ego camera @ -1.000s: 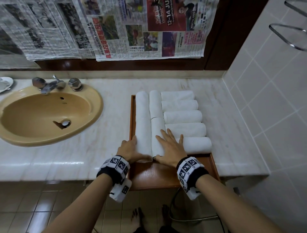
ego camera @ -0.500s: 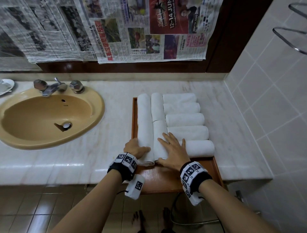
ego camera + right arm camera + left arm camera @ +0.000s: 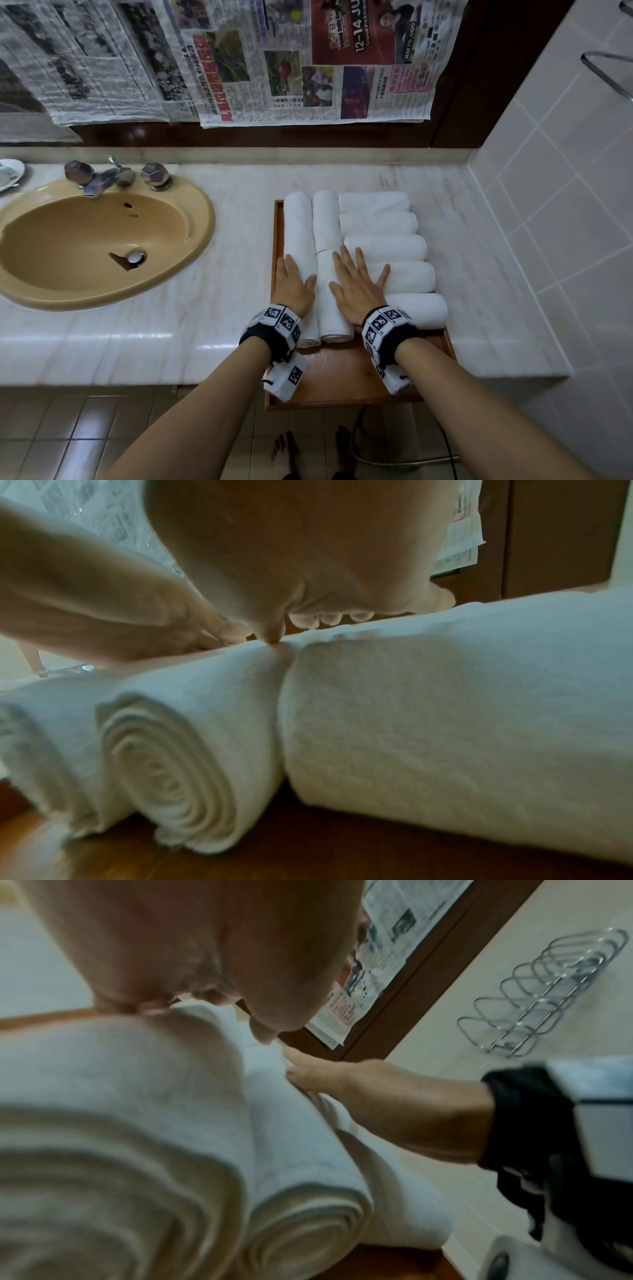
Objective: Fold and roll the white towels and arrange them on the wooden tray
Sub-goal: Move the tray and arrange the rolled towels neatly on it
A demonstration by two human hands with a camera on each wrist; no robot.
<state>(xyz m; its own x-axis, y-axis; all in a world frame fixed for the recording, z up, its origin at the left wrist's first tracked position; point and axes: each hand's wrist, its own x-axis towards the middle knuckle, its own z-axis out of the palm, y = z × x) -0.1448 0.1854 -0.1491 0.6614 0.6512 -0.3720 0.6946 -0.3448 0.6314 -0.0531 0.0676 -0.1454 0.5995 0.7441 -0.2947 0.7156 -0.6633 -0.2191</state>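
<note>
A wooden tray point(image 3: 346, 380) lies on the marble counter and holds several rolled white towels. A long roll point(image 3: 299, 226) runs along the tray's left side, and two shorter rolls point(image 3: 325, 222) lie end to end beside it. Several more rolls point(image 3: 387, 246) lie crosswise on the right. My left hand point(image 3: 294, 281) rests flat on the near part of the long roll. My right hand point(image 3: 356, 284) lies flat, fingers spread, across the near short roll point(image 3: 334, 318) and the crosswise rolls. In the right wrist view the spiral end of that roll point(image 3: 171, 772) faces the camera.
A tan sink point(image 3: 99, 240) with chrome taps point(image 3: 109, 174) sits at the left of the counter. Newspaper sheets point(image 3: 239, 61) hang over the wall behind. A tiled wall point(image 3: 565, 222) closes the right side, with a chrome wire rack point(image 3: 548, 988) on it. The tray's near end overhangs the counter edge.
Both hands have slid forward along the rolls. The left hand's fingers, earlier curled round the long roll's near end, now lie flat on top.
</note>
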